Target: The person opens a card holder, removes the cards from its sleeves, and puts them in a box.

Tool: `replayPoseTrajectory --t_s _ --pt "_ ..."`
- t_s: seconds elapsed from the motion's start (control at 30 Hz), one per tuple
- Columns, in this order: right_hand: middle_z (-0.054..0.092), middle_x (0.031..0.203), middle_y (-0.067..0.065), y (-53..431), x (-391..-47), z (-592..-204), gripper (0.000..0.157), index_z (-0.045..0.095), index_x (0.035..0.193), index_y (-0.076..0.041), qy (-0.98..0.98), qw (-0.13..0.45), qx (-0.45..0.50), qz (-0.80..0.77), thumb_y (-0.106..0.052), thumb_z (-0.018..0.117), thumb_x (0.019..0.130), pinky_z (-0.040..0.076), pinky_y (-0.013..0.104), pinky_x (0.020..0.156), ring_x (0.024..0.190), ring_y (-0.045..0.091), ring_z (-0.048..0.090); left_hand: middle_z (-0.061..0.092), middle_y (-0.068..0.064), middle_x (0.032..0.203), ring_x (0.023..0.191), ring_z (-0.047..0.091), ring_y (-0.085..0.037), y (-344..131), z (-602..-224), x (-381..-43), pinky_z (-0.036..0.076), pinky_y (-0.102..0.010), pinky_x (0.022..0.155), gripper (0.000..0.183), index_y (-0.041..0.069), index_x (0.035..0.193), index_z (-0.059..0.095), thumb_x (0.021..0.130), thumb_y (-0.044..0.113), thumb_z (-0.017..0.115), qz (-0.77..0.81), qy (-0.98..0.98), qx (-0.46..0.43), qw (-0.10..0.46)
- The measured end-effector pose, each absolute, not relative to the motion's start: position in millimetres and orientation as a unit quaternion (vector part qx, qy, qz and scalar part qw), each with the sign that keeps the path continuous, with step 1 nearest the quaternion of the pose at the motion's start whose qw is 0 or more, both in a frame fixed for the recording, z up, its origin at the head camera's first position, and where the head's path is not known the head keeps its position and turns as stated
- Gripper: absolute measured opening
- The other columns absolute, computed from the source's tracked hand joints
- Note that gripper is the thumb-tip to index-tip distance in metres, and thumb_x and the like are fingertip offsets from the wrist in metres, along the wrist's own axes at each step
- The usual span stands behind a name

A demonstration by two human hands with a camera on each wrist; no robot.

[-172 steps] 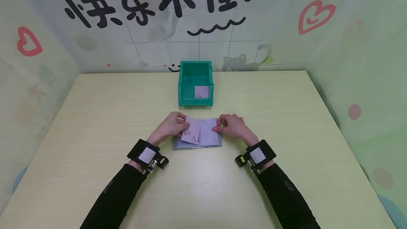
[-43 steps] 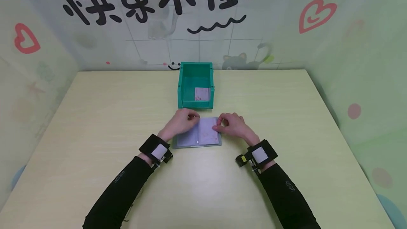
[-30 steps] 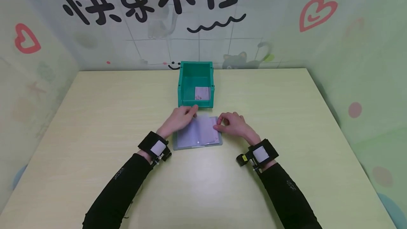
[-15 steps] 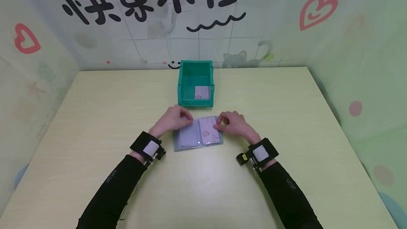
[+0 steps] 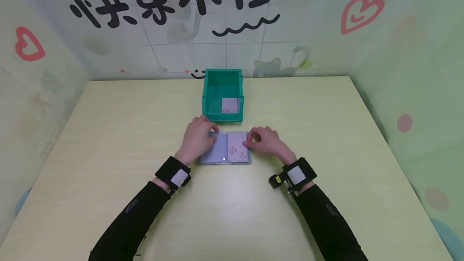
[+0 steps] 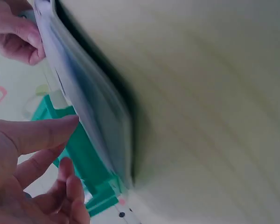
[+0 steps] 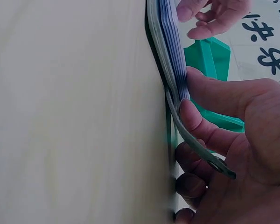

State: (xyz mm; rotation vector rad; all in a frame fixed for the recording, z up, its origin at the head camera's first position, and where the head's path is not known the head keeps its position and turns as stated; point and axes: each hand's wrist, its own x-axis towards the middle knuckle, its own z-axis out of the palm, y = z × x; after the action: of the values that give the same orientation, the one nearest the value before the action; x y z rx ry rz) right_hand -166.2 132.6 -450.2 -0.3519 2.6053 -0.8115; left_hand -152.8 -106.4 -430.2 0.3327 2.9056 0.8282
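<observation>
The scene is enclosed by a pale printed backdrop [image 5: 145, 61], on which rounded black characters, a wavy line and red outlined hearts are shown. A broad tabletop [image 5: 232, 212] with a faint, smooth wood grain is spread below it. Two black sleeves [image 5: 127, 220] are extended over the table from seven and five o'clock, their cloth matte. At twelve o'clock from the album a box-shaped green bin [image 5: 222, 117] is set, its walls smooth and plastic-looking. The album [image 5: 225, 150] itself is laid open flat on the tabletop, a little below the centre of the head view; a bluish cover is shown around its lilac pages, which are seen edge-on from the right wrist as a stack of thin leaves. At ten o'clock the left hand [image 5: 197, 138] is held over the album's left side, thumb and fingers parted, with nothing seen gripped; whether the page is touched by the thumb cannot be told. At three o'clock the page edges are pinched between thumb and forefinger of the right hand [image 5: 266, 141]. Both wrists are wrapped in black cuffs [image 5: 173, 173], each topped by a white square. A pink rectangular card [image 5: 237, 147], patterned along its lower part, is displayed on the right page, and a similar card [image 5: 230, 105] is contained in the bin, towards its four o'clock corner. A narrow grey strap [image 7: 196, 145], tipped with a round fastener [image 7: 218, 163], is curved out from the cover.
</observation>
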Motion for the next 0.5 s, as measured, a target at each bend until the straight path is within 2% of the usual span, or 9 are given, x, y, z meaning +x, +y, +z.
replayPoseTrajectory --t_s 0.1,0.2,0.37,0.5 --pt "0.045 0.077 0.002 132.7 -166.4 -448.8 0.022 0.065 0.096 -0.013 0.93 0.194 -0.123 -0.287 -0.034 0.07 0.094 0.026 0.037 0.082 0.088 0.022 0.043 0.069 -0.013 0.102 0.092 0.059 -0.027 -97.1 -429.2 -147.3 0.052 -0.037 0.086 0.016 0.001 0.107 0.075 0.094 0.007 0.066 0.289 0.948 0.122 0.055" --pt "0.045 0.077 0.002 133.5 -165.2 -448.3 0.022 0.065 0.095 -0.012 0.929 0.189 -0.125 -0.292 -0.033 0.07 0.094 0.026 0.038 0.082 0.088 0.022 0.043 0.073 -0.014 0.097 0.082 0.061 -0.022 -90.5 -430.6 -145.4 0.054 -0.032 0.077 0.019 -0.001 0.107 0.074 0.098 0.009 0.061 0.327 0.933 0.124 0.082" --pt "0.045 0.075 0.001 133.3 -162.5 -448.5 0.021 0.064 0.092 -0.014 0.927 0.183 -0.134 -0.3 -0.034 0.07 0.094 0.026 0.037 0.08 0.085 0.021 0.043 0.073 -0.013 0.085 0.068 0.063 -0.015 -88.6 -434.9 -149.0 0.049 -0.023 0.063 0.019 -0.003 0.102 0.074 0.097 0.011 0.063 0.368 0.917 0.086 0.129" --pt "0.045 0.076 0.001 131.7 -162.2 -447.7 0.021 0.064 0.093 -0.013 0.929 0.185 -0.124 -0.296 -0.034 0.071 0.094 0.025 0.038 0.082 0.086 0.022 0.042 0.073 -0.013 0.081 0.062 0.066 -0.012 -90.6 -434.5 -154.7 0.055 -0.023 0.061 0.018 -0.005 0.099 0.074 0.097 0.01 0.064 0.415 0.89 0.05 0.181"
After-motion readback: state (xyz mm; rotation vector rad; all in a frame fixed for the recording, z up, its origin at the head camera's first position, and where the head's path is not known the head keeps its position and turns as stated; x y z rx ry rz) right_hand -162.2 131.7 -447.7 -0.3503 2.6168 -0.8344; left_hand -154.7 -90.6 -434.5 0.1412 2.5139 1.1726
